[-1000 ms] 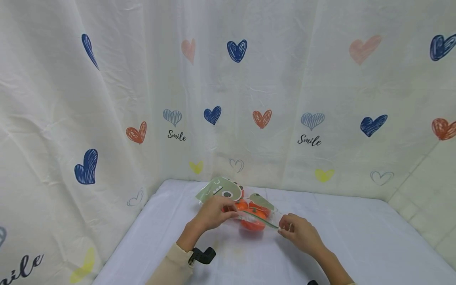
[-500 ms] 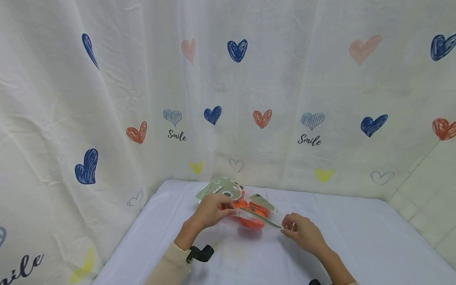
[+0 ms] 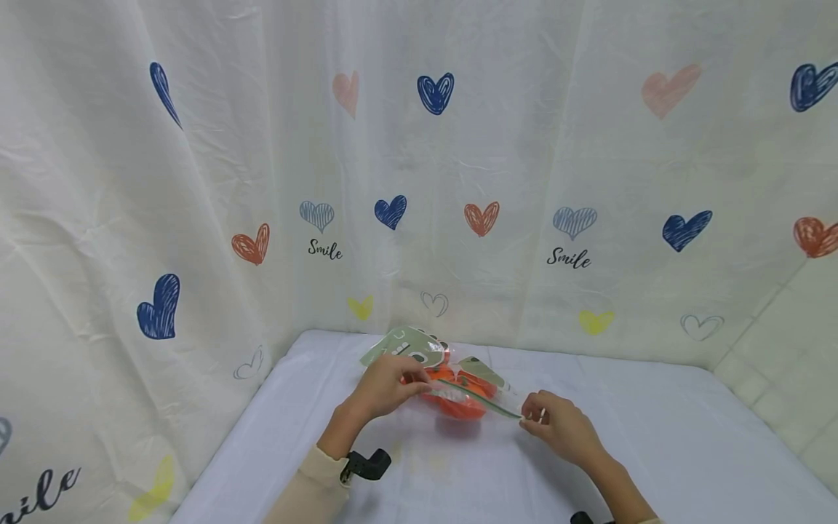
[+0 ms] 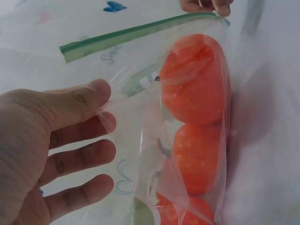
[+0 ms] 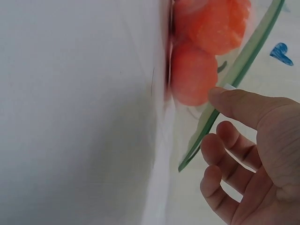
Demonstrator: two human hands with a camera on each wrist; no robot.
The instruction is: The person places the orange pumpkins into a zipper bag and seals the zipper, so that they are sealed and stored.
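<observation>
A clear zip bag (image 3: 504, 397) with a green zip strip and a green cartoon print lies on the white-covered table. Inside it are several orange, pumpkin-like pieces (image 4: 194, 79), some with dark curled stems. My left hand (image 3: 388, 386) pinches the clear plastic near the mouth between thumb and index finger; its other fingers are spread apart in the left wrist view. At the strip's right end, my right hand (image 3: 559, 426) pinches the zip strip (image 5: 248, 56) between thumb and fingertips. A small white piece shows beside that thumb in the right wrist view.
The table (image 3: 655, 437) has a white cloth over it. Behind it hangs a pale curtain (image 3: 511, 145) printed with hearts and "Smile". A black wrist strap (image 3: 366, 464) is on the left wrist.
My right hand has shifted slightly to the right, and the zip strip's end with it. My left hand has moved a little left and up. Both keep their pinch on the bag.
</observation>
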